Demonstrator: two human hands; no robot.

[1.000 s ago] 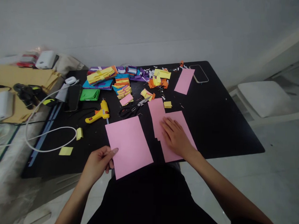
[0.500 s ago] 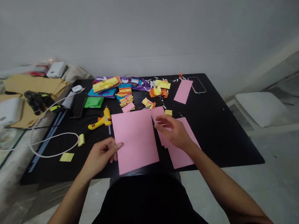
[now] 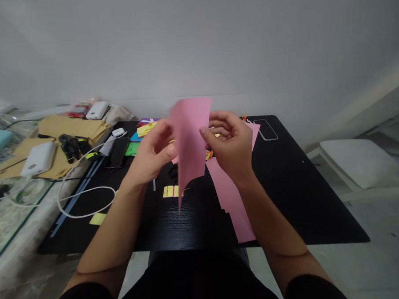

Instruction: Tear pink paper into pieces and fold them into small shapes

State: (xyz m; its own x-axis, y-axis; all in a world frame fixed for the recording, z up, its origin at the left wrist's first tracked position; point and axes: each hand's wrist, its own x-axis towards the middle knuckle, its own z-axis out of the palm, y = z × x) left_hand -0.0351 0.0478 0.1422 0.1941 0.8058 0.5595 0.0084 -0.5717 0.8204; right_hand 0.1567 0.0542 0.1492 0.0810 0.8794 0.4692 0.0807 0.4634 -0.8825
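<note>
A sheet of pink paper [image 3: 193, 140] is held up above the table, bent and turned nearly edge-on along its left side. My right hand [image 3: 231, 142] pinches its right edge, thumb in front and fingers behind. At the sheet's left edge is my left hand [image 3: 153, 154], with thumb and fingers apart; its fingertips are partly hidden and blurred, so contact is unclear. More pink paper [image 3: 233, 208] lies on the table beneath my right forearm. Below the raised sheet sits a small strip of folded yellow pieces [image 3: 171, 191].
On the black table [image 3: 299, 206] are a phone [image 3: 118, 152], a green folded bundle [image 3: 132, 149], a yellow slip [image 3: 97, 218] and a clear phone case [image 3: 265, 129]. A looped white cable [image 3: 84, 216] crosses the left side. Brown envelopes [image 3: 71, 127] and a white power bank [image 3: 40, 158] lie further left.
The pink sheet has risen off the table and turned upright. My right hand has moved up and taken its edge, while my left hand has risen beside it. The view has shifted slightly.
</note>
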